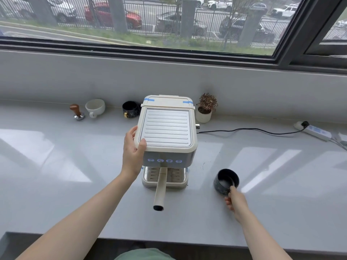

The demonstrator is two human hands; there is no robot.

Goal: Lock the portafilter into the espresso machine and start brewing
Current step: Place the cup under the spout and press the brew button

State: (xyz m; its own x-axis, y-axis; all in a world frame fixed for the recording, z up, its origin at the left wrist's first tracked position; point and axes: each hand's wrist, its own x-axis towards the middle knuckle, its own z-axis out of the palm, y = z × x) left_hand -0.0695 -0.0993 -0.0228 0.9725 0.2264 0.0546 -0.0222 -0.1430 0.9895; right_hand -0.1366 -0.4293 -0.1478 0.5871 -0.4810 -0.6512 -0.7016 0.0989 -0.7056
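- One window (169, 25) fills the back of the room, with a dark frame; outside are a fence and parked cars.
- One grey counter (56, 166) runs under it, smooth and shiny, with pale reflections.
- One cream espresso machine (166, 128) stands in the middle of the counter, with four lit round buttons (164, 160) on its front.
- One portafilter (160, 188) sits under the machine's front, above the drip tray; its long cream handle points toward the person.
- Two hands: the left hand (133, 152) is spread against the machine's left front corner, thumb on the top edge. The right hand (235, 201) pinches the handle of a dark cup (226, 182), which stands on the counter to the right of the machine.
- Three cups in total: this dark one, a second dark cup (130, 109) and a white cup (95, 107) at the back left.
- One potted plant (205, 109) at the back right.
- One tamper (77, 112) with a wooden knob, left of the white cup.
- One power strip (317, 132) at the far right, with a black cable (244, 130) running to the machine.
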